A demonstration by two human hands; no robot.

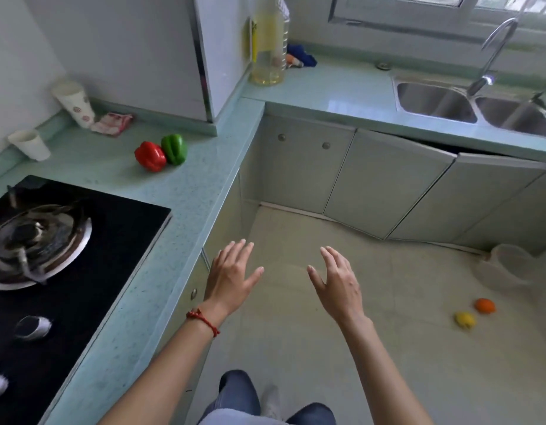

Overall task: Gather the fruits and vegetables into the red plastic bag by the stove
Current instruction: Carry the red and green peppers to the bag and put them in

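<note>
Here, both hands hang empty over the floor with fingers spread loose, the left hand with a red cord at its wrist just beside the counter edge, the right hand near it. On that counter, beyond the stove, a red pepper and a green pepper lie touching; an oil bottle stands in the far corner. Well apart on the floor to the right lie a yellow fruit and an orange fruit, close together; the red bag is not to be seen.
</note>
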